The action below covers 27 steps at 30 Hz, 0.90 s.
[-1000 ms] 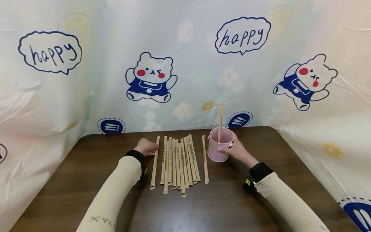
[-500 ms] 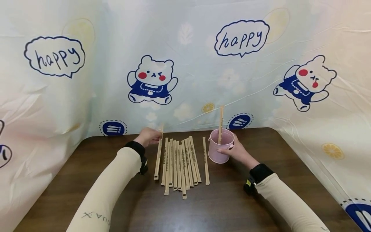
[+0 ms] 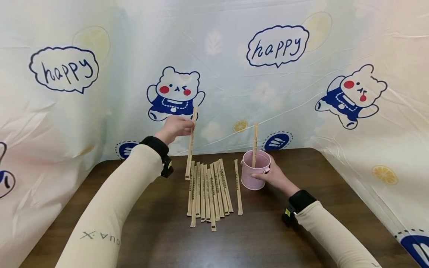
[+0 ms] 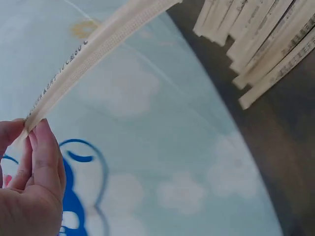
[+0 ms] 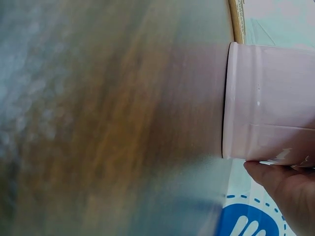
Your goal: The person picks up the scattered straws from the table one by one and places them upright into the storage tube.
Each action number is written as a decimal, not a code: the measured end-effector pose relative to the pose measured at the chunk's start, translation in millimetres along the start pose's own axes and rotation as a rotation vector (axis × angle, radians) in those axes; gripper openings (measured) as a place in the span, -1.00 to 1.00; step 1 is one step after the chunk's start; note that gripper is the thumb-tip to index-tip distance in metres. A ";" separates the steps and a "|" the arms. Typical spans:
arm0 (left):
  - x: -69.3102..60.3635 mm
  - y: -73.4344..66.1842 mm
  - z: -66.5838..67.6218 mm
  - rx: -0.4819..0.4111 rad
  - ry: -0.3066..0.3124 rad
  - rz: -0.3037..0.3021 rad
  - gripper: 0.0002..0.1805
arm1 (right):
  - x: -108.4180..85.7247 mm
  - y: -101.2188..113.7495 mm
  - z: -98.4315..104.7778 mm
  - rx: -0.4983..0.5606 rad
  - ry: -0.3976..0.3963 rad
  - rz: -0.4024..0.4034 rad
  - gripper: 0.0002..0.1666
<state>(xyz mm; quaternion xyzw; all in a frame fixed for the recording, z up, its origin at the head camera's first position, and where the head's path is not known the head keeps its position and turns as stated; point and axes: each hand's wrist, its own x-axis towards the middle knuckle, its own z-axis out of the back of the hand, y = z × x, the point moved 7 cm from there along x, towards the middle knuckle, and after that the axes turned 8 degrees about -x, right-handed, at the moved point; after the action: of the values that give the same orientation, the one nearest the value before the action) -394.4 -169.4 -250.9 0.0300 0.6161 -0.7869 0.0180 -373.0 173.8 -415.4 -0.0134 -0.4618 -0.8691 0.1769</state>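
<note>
Left hand pinches a wrapped straw; right hand grips a pink bucket.
Thumb and fingers hold that straw near its top, slightly tilted, its lower end at the far left of a row of straws on the brown table. Right of the row lies a lone straw, then the bucket, upright, with an upright straw inside. A printed cloth hangs on the far side.

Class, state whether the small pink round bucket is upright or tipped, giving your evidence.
Upright: the small pink round bucket stands base-down on the brown wood-grain table, opening upward.
</note>
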 end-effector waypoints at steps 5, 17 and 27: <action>-0.7 -30.4 -9.7 -0.005 -0.017 -0.024 -0.59 | 0.6 -0.9 2.1 -0.006 -0.003 0.003 0.20; 1.1 -72.6 -67.8 -0.057 0.080 -0.127 -0.66 | -3.3 -7.7 -3.2 -0.013 0.012 -0.006 0.23; -0.1 -106.8 -95.7 -0.119 0.098 -0.242 -0.69 | 0.7 -2.3 -0.2 -0.015 -0.001 0.006 0.22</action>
<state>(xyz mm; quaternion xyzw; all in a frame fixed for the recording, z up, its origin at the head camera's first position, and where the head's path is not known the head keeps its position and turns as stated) -398.9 -50.9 -170.4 -0.0072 0.6609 -0.7430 -0.1055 -374.3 174.6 -417.2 -0.0164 -0.4551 -0.8721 0.1793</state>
